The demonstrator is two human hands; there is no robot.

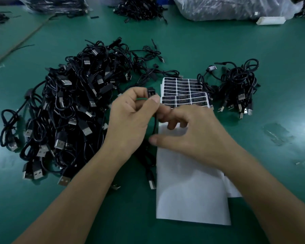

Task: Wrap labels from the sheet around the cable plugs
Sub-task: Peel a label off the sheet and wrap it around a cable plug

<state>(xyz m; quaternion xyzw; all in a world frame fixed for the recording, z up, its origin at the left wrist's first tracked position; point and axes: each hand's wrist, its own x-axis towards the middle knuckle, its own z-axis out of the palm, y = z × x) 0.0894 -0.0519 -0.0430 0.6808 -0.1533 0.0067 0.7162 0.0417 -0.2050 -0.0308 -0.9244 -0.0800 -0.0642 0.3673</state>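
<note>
1. A green table surface (201, 46) carries everything.
2. A bulging clear plastic bag (236, 9) sits at its far edge.
3. A white rectangular block (270, 20) lies beside the bag.
4. Crumpled clear film scraps (276, 134) lie near the right edge.

The left hand (130, 117) and right hand (188, 131) are bare, forearms unsleeved; fingernails short and plain.

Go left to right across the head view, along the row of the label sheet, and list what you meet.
Large heap of black USB cables → left hand pinching a small black cable plug → white sheet of black labels → smaller bundle of black cables.
</note>
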